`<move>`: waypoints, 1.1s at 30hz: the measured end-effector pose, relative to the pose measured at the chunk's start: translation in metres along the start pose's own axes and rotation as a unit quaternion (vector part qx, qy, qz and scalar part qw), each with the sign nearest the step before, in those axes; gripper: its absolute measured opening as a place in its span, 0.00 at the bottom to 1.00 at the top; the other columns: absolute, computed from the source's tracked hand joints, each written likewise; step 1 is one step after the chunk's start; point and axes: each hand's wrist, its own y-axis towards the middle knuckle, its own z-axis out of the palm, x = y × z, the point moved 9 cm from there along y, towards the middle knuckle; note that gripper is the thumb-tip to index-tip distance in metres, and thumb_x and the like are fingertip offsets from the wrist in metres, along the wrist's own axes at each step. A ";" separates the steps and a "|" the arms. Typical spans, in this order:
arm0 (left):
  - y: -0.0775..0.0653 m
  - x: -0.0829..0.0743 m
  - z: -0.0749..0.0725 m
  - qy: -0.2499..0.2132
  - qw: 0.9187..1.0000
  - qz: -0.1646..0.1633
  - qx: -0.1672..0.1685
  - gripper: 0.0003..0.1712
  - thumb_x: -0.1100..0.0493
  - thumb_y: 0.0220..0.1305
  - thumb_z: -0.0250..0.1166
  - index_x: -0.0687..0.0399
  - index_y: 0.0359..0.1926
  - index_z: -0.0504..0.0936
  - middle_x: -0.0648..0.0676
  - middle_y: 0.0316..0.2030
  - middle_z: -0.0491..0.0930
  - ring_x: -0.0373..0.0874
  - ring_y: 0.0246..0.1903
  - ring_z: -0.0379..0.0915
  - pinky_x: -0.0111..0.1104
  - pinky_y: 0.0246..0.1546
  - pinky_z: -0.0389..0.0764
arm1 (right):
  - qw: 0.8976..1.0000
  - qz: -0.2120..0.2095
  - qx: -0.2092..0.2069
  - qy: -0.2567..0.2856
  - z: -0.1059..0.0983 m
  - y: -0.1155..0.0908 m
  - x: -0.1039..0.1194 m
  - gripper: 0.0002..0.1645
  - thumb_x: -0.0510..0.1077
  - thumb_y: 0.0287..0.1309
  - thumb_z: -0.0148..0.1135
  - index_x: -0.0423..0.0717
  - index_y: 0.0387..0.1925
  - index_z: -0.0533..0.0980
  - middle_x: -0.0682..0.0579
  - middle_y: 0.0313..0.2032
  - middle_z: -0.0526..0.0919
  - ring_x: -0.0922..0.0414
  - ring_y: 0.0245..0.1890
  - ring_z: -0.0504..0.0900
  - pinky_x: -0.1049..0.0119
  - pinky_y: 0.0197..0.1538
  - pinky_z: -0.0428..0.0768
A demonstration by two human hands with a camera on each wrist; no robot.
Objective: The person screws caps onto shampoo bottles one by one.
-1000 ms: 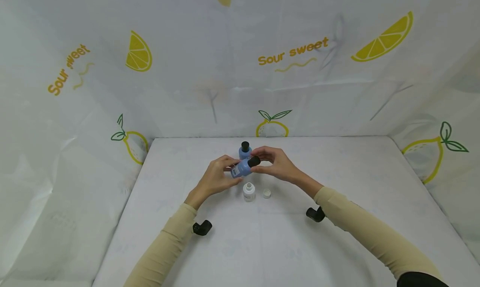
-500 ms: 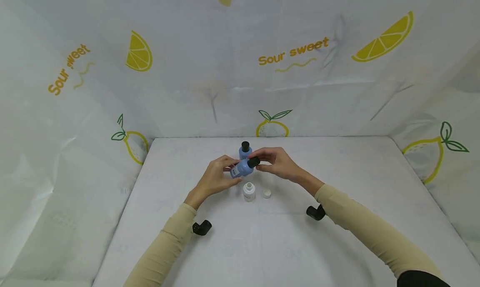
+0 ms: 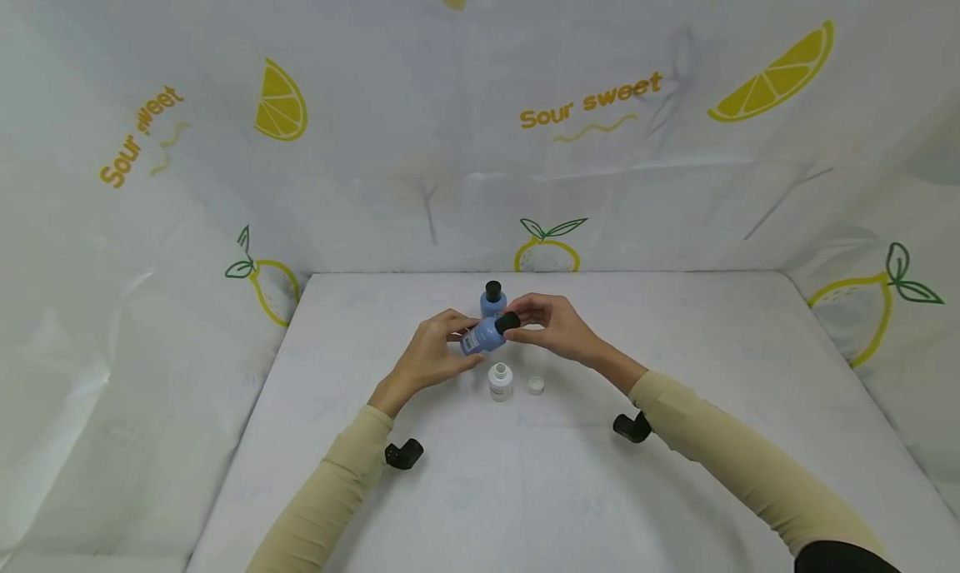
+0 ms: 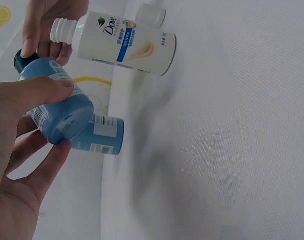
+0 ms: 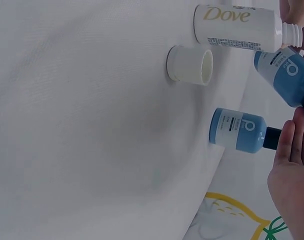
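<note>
My left hand point(image 3: 429, 352) grips a small blue bottle point(image 3: 482, 338) by its body, thumb on one side and fingers on the other. The bottle is tilted, held above the table, its black cap point(image 3: 507, 322) pointing up to the right. Thumb and fingers of my right hand point(image 3: 558, 331) pinch that cap. Behind it a second blue bottle point(image 5: 240, 131) with a black cap stands upright. Nearer to me stands a white Dove bottle point(image 4: 127, 45), uncapped, its threaded neck point(image 4: 63, 31) bare. A white cap point(image 5: 189, 65) lies to its right, hollow side up.
The white-covered table point(image 3: 525, 490) ends at a back wall hung with a white lemon-print sheet point(image 3: 450, 156). Black wrist cameras stick out from the left sleeve point(image 3: 322, 498) and the right sleeve point(image 3: 742, 465).
My right thumb and fingers loosened slightly from the black cap half a second ago and now pinch it again. The left hand keeps the bottle in nearly the same place.
</note>
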 end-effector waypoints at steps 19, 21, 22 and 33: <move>0.000 0.000 0.001 0.004 1.000 -0.005 -0.002 0.31 0.64 0.57 0.83 0.65 0.62 0.86 0.61 0.52 0.86 0.52 0.52 0.88 0.40 0.56 0.94 | 1.000 0.005 -0.023 -0.014 0.001 0.003 -0.004 0.17 0.37 0.63 0.77 0.37 0.50 0.81 0.41 0.46 0.87 0.58 0.45 0.86 0.78 0.55 0.86; 0.000 0.001 0.001 0.003 1.000 -0.007 -0.002 0.31 0.63 0.57 0.83 0.65 0.62 0.86 0.60 0.53 0.86 0.52 0.52 0.88 0.40 0.56 0.94 | 1.000 0.006 -0.024 -0.017 0.001 0.003 -0.004 0.17 0.38 0.63 0.77 0.37 0.50 0.81 0.42 0.46 0.87 0.58 0.45 0.86 0.76 0.56 0.86; 0.000 0.001 0.001 0.003 1.000 -0.007 -0.002 0.31 0.63 0.57 0.83 0.65 0.62 0.86 0.60 0.52 0.86 0.52 0.52 0.88 0.40 0.56 0.94 | 1.000 0.007 -0.023 -0.018 0.001 0.003 -0.004 0.17 0.38 0.64 0.77 0.37 0.51 0.81 0.42 0.46 0.87 0.58 0.45 0.86 0.74 0.57 0.87; 0.000 0.000 -0.001 -0.004 1.000 0.001 -0.007 0.31 0.64 0.57 0.83 0.66 0.61 0.87 0.61 0.52 0.86 0.53 0.51 0.88 0.38 0.55 0.94 | 0.999 -0.025 0.021 0.002 0.003 0.003 0.004 0.31 0.35 0.62 0.78 0.36 0.65 0.78 0.37 0.64 0.84 0.44 0.67 0.83 0.57 0.78 0.80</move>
